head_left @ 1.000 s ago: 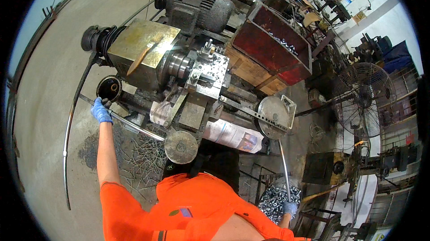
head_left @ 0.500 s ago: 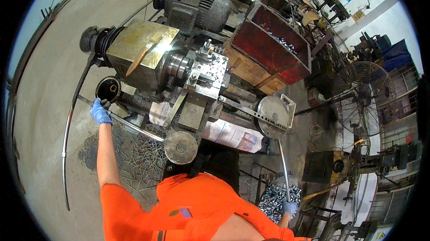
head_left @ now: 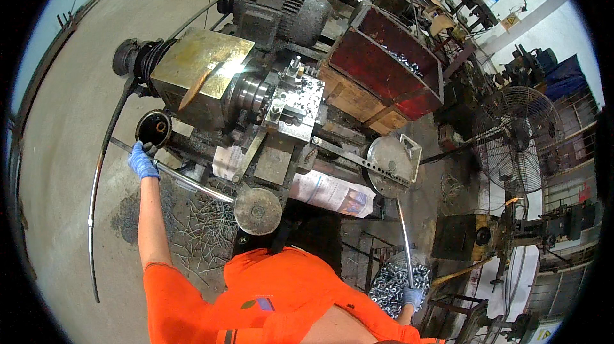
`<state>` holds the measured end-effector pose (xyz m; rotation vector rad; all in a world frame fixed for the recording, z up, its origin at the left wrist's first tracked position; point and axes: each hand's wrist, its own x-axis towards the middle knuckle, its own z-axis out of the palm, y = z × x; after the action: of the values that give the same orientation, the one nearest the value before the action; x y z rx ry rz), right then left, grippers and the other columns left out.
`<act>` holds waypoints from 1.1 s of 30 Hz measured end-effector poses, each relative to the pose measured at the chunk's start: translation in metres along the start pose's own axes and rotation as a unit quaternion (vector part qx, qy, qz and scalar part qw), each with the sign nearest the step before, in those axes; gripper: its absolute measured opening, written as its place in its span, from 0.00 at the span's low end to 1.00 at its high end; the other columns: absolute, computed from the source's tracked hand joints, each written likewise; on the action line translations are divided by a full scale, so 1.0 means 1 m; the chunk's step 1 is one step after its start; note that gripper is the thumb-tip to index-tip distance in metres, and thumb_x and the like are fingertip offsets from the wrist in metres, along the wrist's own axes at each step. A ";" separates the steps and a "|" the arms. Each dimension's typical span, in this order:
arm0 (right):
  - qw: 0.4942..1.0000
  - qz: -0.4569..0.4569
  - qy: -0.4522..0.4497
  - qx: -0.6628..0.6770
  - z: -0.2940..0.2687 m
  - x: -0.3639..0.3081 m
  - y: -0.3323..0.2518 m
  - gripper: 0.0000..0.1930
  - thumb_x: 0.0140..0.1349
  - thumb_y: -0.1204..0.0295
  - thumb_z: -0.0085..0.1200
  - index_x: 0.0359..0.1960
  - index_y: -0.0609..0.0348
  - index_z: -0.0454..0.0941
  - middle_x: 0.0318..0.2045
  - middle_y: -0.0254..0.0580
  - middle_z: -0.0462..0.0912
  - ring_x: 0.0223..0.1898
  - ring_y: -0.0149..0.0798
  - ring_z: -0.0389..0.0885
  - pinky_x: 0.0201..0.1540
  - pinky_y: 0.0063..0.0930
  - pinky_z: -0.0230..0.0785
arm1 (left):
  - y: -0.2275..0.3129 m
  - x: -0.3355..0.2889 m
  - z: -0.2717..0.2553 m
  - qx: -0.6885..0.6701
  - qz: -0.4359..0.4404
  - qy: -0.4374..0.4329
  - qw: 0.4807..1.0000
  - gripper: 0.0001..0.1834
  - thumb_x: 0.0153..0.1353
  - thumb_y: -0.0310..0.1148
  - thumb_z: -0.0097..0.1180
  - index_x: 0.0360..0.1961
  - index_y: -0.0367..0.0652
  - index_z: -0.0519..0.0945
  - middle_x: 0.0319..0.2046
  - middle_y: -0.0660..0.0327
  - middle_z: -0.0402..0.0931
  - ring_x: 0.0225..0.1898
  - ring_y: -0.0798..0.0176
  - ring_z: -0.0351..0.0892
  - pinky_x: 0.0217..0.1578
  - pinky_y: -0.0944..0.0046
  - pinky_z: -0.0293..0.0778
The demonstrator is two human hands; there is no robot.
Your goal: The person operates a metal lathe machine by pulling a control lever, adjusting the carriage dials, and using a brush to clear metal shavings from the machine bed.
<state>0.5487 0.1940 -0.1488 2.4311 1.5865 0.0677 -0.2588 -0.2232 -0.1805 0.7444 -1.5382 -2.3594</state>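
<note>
Orange sleeves fill the lower middle of the frame. At lower right, the right hand, gloved blue, has its fingers wrapped around the bottom of a long metal lever, just above a bin of small metal parts. At middle left, the left hand, also gloved, has its fingers curled around a thin steel rod beside a round black cap. Beyond them stands the lathe, with a red tray and a fan at upper right.
</note>
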 end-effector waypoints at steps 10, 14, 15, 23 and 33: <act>0.998 -0.048 0.018 0.040 0.011 0.011 0.008 0.23 0.42 0.57 0.56 0.34 0.65 0.79 0.33 0.62 0.79 0.40 0.56 0.78 0.44 0.42 0.69 | 0.002 -0.007 0.005 0.010 0.000 -0.006 1.000 0.09 0.57 0.30 0.51 0.32 0.33 0.73 0.22 0.51 0.77 0.17 0.59 0.76 0.19 0.65 0.78; 0.987 -0.124 0.053 0.089 -0.024 -0.023 -0.063 0.23 0.41 0.54 0.58 0.38 0.53 0.79 0.32 0.54 0.80 0.36 0.53 0.79 0.40 0.43 0.70 | 0.000 0.005 -0.011 0.001 0.007 -0.029 1.000 0.10 0.57 0.31 0.50 0.31 0.33 0.73 0.22 0.52 0.77 0.17 0.59 0.76 0.19 0.65 0.78; 0.985 -0.145 0.061 0.068 -0.032 -0.028 -0.082 0.26 0.41 0.53 0.58 0.43 0.48 0.78 0.36 0.51 0.81 0.38 0.52 0.78 0.42 0.43 0.70 | -0.001 0.005 -0.010 0.005 0.001 -0.022 1.000 0.09 0.57 0.30 0.51 0.31 0.33 0.73 0.21 0.51 0.77 0.16 0.59 0.75 0.18 0.65 0.77; 0.961 -0.253 0.105 -0.050 -0.061 0.038 -0.170 0.21 0.46 0.51 0.53 0.42 0.42 0.79 0.42 0.40 0.79 0.51 0.49 0.71 0.56 0.50 0.55 | 0.000 0.000 -0.002 0.003 -0.004 -0.008 1.000 0.08 0.56 0.30 0.52 0.29 0.34 0.72 0.19 0.51 0.76 0.12 0.59 0.73 0.13 0.65 0.74; 0.961 -0.222 0.147 -0.071 -0.120 0.122 -0.330 0.34 0.51 0.48 0.51 0.56 0.56 0.66 0.58 0.47 0.65 0.61 0.49 0.58 0.62 0.50 0.46 | -0.027 0.020 -0.021 0.054 -0.012 -0.081 0.995 0.13 0.59 0.38 0.51 0.34 0.39 0.75 0.20 0.54 0.76 0.15 0.60 0.74 0.15 0.65 0.72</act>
<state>0.2825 0.4519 -0.1173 1.9723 2.1360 0.4635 -0.2625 -0.2379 -0.2172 0.6092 -1.7431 -2.4221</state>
